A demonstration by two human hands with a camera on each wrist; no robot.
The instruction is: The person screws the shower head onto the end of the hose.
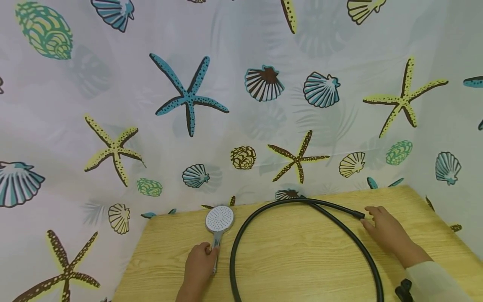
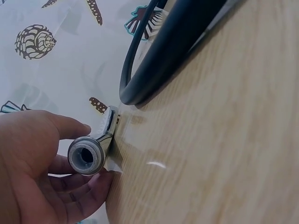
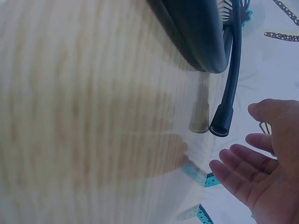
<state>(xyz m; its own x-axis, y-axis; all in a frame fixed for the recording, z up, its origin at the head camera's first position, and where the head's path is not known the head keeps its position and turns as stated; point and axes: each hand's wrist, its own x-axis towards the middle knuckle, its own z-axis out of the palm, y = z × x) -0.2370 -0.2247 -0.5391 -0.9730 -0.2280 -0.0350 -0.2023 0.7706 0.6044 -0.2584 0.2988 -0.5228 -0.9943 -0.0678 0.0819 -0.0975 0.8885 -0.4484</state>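
Note:
A chrome shower head (image 1: 219, 219) with a white spray face lies at the left of the tabletop, its handle pointing towards me. My left hand (image 1: 199, 263) is at that handle, thumb on one side and curled fingers on the other. In the left wrist view, the handle's round open end (image 2: 86, 156) shows between thumb and fingers of the left hand (image 2: 32, 163). A black shower hose (image 1: 235, 256) loops over the table. Just right of its end fitting (image 3: 221, 122), my right hand (image 1: 388, 233) holds nothing, fingers spread and loosely bent, apart from the hose.
The wood-grain table (image 1: 302, 251) carries the shower head and hose. A white curtain (image 1: 234, 121) printed with starfish and shells hangs behind it and along both sides. A small black object (image 1: 404, 290) sits by the right sleeve (image 1: 434, 281).

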